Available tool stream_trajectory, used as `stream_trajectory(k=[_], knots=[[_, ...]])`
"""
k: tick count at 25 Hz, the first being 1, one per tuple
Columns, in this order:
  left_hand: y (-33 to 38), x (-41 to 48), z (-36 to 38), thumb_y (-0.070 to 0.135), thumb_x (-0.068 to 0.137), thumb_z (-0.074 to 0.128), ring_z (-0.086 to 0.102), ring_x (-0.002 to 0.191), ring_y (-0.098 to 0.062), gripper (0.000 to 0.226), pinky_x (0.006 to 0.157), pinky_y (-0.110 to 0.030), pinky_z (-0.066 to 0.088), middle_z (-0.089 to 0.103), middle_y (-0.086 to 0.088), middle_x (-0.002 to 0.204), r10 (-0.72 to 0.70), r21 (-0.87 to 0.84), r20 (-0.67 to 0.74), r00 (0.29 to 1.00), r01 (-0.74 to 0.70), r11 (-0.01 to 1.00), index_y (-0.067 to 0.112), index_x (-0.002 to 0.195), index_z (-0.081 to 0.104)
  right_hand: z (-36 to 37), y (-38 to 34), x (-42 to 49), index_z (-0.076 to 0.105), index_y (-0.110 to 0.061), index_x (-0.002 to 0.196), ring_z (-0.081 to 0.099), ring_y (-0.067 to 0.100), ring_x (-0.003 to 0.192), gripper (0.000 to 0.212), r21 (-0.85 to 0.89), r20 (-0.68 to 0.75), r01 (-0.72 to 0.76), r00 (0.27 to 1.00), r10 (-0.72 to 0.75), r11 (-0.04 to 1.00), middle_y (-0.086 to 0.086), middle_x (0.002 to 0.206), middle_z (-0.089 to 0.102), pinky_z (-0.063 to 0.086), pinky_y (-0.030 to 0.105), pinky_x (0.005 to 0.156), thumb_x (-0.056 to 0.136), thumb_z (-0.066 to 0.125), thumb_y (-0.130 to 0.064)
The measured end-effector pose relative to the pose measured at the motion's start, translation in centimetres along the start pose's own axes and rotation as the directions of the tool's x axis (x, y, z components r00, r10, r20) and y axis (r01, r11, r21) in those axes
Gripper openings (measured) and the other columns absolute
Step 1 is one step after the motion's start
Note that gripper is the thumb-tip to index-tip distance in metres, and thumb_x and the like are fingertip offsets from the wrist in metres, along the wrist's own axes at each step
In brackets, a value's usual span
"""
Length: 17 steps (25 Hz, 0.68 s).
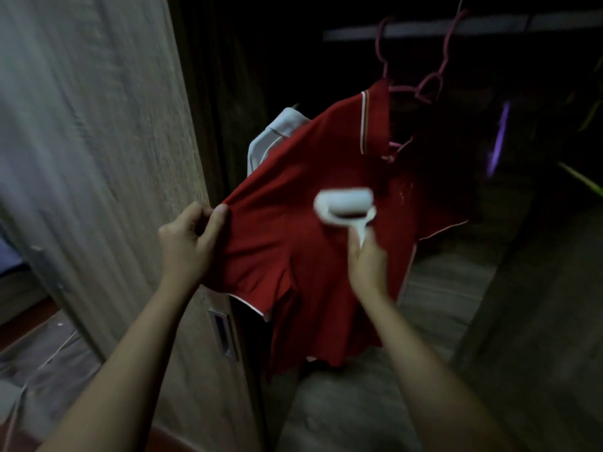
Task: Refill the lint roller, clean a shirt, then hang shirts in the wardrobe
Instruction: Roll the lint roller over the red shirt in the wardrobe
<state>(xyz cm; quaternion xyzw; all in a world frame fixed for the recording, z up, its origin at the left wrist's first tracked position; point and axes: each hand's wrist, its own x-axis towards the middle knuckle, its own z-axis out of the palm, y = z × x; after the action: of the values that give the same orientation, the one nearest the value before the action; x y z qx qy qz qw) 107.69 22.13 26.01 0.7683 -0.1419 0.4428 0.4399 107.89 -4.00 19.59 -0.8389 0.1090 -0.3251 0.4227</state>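
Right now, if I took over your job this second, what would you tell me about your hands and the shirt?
Left hand pinches the red shirt at its side, pulling it taut.
Right hand grips the lint roller by its handle; the roller lies on the shirt's front.
The shirt hangs on a pink hanger in the wardrobe, a white shirt behind it.
Done: roller seems refilled.
Left: finish rolling, then hang any other shirts.

Both forearms extended. Left hand [187,244] pinches red shirt [287,177], thumb against fingers; right hand [368,267], blurred, grips lint roller [346,203].
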Motion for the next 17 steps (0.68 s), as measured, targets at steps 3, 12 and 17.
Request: stream_trajectory(k=[3,12,17], knots=[[-0.1,0.0,0.1,0.03,0.089,0.06,0.043,0.048,0.008,0.03,0.048,-0.009,0.029,0.055,0.024,0.06,0.001,-0.006,-0.001,1.0,-0.001,1.0,0.02,0.064,0.047,3.2,6.0,-7.9,0.055,-0.004,0.114,0.065,0.041,0.091,0.037,-0.21,0.375,-0.102,0.91,0.176,0.972,0.027,0.098,0.068,0.047,0.038,0.07,0.098,0.04,-0.034],[0.0,0.0,-0.2,0.034,0.088,0.058,0.043,0.048,0.006,0.032,0.049,-0.012,0.029,0.056,0.021,0.059,-0.007,-0.001,0.007,1.0,0.007,1.0,0.018,0.063,0.048,1.4,-3.5,0.7,0.053,0.003,0.092,0.055,0.029,0.053,0.032,0.217,-0.189,0.156,0.975,-0.116,0.964,0.019,0.064,0.059,0.025,0.028,0.052,0.094,0.041,-0.027],[0.0,0.1,-0.3,0.03,0.088,0.06,0.042,0.053,-0.009,0.031,0.049,-0.018,0.031,0.05,-0.006,0.053,-0.005,0.04,0.033,0.999,0.004,0.999,0.011,0.065,0.052,6.1,2.8,-11.5,0.058,-0.005,0.093,0.057,0.02,0.048,0.026,0.172,0.214,-0.09,0.975,0.052,0.981,0.004,0.057,0.06,0.033,0.029,0.054,0.096,0.047,-0.027]])
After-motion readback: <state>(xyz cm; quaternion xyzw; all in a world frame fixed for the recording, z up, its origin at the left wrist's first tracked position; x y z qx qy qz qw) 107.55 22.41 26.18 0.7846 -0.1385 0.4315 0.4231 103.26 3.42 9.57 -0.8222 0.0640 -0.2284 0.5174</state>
